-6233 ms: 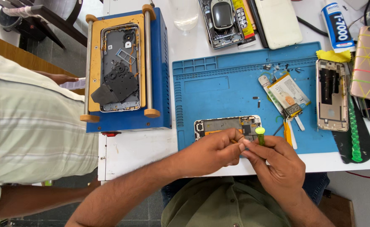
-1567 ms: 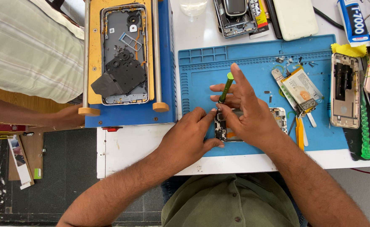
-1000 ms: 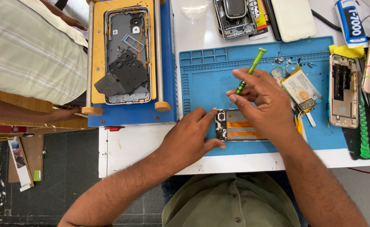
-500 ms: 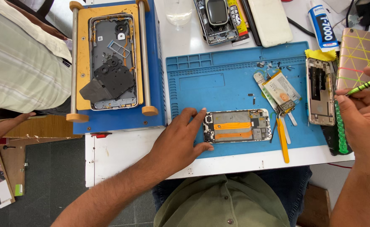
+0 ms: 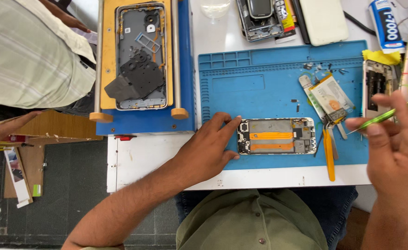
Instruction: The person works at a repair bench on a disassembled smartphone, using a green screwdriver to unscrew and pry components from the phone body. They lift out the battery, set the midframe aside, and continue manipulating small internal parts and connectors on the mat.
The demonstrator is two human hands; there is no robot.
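Right hand: grip pinched on a slim green screwdriver, thumb and fingers pressed together around the shaft, tip pointing left and held off the mat, right of the phone. Not touching any work.

Left hand: fingers spread flat, fingertips resting against the left end of the opened phone chassis, steadying it. Nothing pinched.

Phone chassis lies flat on the blue repair mat, near its front edge, long side left-right, two orange flex strips showing. Orange pry tool sits just beside its right end; a removed battery lies further back on the mat, with small loose parts near it. Another gutted phone frame sits at the mat's right edge.

Left of the mat: blue-and-yellow clamp jig holding a grey back housing. Another person's striped sleeve is beyond that, clear of the work.

Judgement: step looks like between-screws on the chassis, driver lifted away, board braced. Next move calls for bringing the tip back square onto a screw head while the left hand keeps the chassis from sliding on the counter.
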